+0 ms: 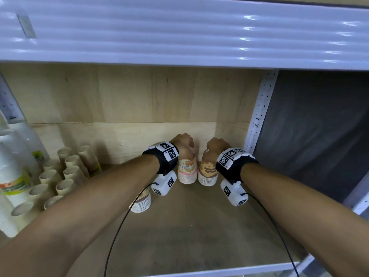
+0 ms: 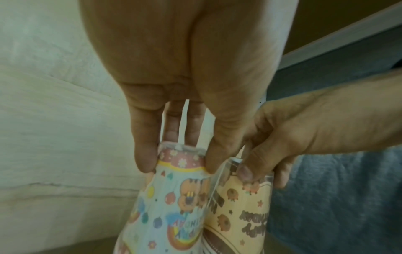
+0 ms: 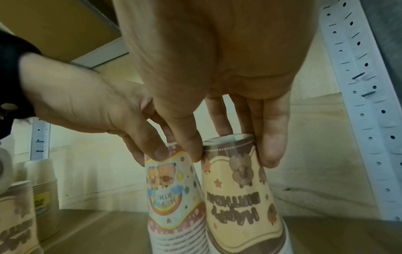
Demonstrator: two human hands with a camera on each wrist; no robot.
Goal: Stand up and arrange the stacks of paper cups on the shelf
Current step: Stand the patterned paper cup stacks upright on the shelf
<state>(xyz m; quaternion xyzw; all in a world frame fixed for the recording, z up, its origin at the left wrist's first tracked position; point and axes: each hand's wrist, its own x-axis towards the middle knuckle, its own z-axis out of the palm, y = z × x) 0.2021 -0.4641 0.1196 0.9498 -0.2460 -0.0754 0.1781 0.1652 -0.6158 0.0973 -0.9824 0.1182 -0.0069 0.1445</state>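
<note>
Two wrapped stacks of printed paper cups stand upside down, side by side, near the back of the wooden shelf [image 1: 189,226]. My left hand [image 1: 184,145] grips the top of the pink and blue rainbow stack [image 1: 187,172] [image 2: 174,206] [image 3: 172,197] from above, thumb and fingers pinching its upper end. My right hand [image 1: 216,146] holds the top of the yellow and brown birthday stack [image 1: 207,173] [image 3: 237,197] [image 2: 243,214] the same way. The two stacks touch. A third brown printed stack [image 1: 142,202] stands upright nearer the front, under my left forearm.
Plain beige cup stacks [image 1: 65,174] stand in rows at the left, with taller white wrapped stacks [image 1: 14,176] beside them. A white perforated upright [image 1: 259,114] bounds the shelf on the right, a wooden back panel [image 1: 129,92] behind, and a white upper shelf [image 1: 179,33] overhead.
</note>
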